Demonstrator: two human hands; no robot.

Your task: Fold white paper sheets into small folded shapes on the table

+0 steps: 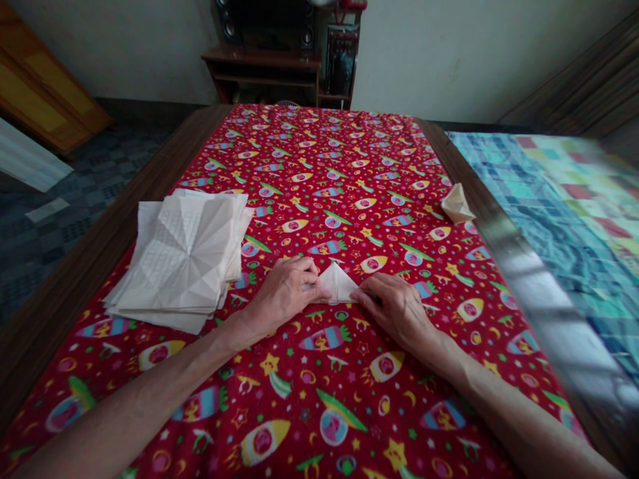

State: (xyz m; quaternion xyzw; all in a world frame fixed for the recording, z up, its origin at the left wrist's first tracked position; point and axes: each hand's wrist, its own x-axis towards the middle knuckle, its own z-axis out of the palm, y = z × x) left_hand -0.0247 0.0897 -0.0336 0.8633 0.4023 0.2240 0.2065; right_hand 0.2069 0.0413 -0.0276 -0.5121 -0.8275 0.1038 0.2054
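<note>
A small white paper folded into a triangle (337, 283) lies on the red rocket-patterned cloth (324, 166). My left hand (284, 293) presses on its left side with the fingers curled over the edge. At the paper's right corner, my right hand (397, 309) pinches it with the fingertips pressed together. Both forearms rest on the cloth.
A stack of creased white paper sheets (182, 259) sits to the left of my hands. A finished folded paper shape (456, 204) lies near the table's right edge. A patchwork-covered bed (564, 219) is on the right, a wooden shelf unit (279, 60) against the far wall.
</note>
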